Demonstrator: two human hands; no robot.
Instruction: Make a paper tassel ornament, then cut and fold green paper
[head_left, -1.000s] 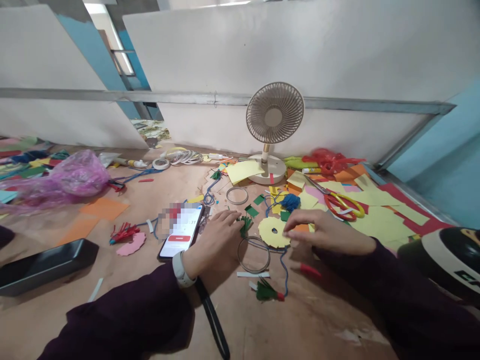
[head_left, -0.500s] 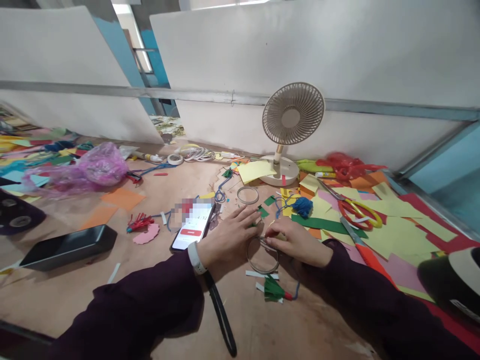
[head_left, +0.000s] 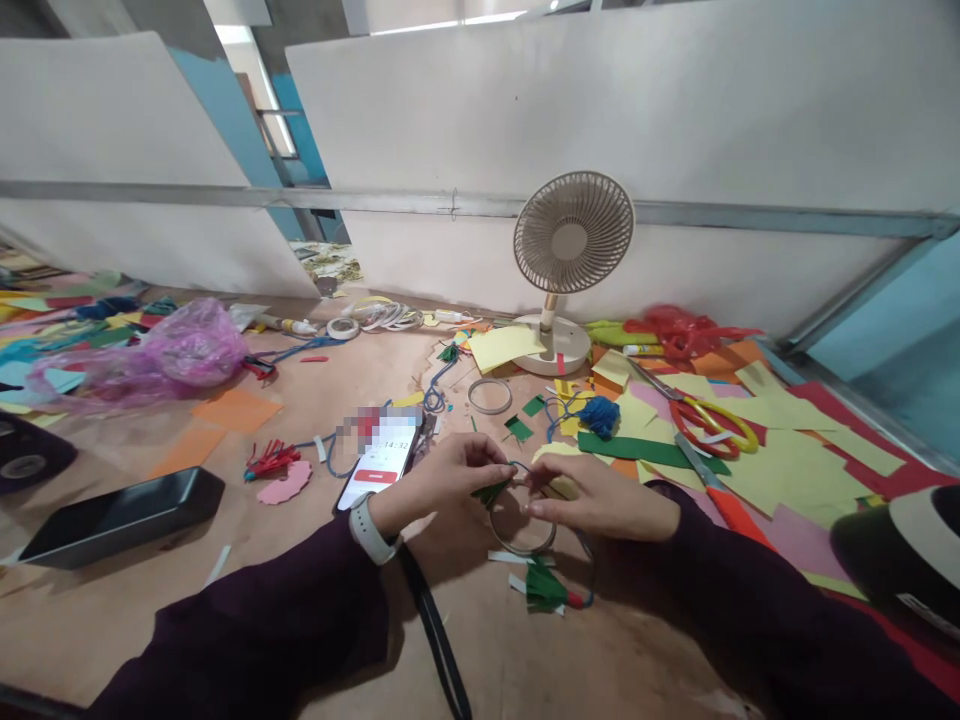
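My left hand (head_left: 450, 478) is closed in a pinch on a green paper tassel (head_left: 490, 493), whose fringe shows under the fingers. Blue string runs from its tip toward my other hand. A thin round ring (head_left: 523, 552) stands between both hands, and my right hand (head_left: 604, 492) pinches its upper right edge; the exact fingertip contact is partly hidden. Just below the ring lies a second green tassel (head_left: 543, 586) with a red band and a blue string. White paper strips (head_left: 517, 559) lie beside it. Another ring (head_left: 490, 396) rests flat beyond my hands.
A phone (head_left: 381, 462) lies left of my hands, near a black box-shaped device (head_left: 124, 515). A small fan (head_left: 571, 235) stands at the back. Scissors (head_left: 712, 425), an orange-handled cutter (head_left: 739, 515), blue yarn (head_left: 600, 415) and yellow paper (head_left: 795, 470) cover the right side.
My left hand has gone from lying flat with fingers stretched to pinching the green tassel beside the ring. My right hand stays at the ring. The view has shifted slightly.
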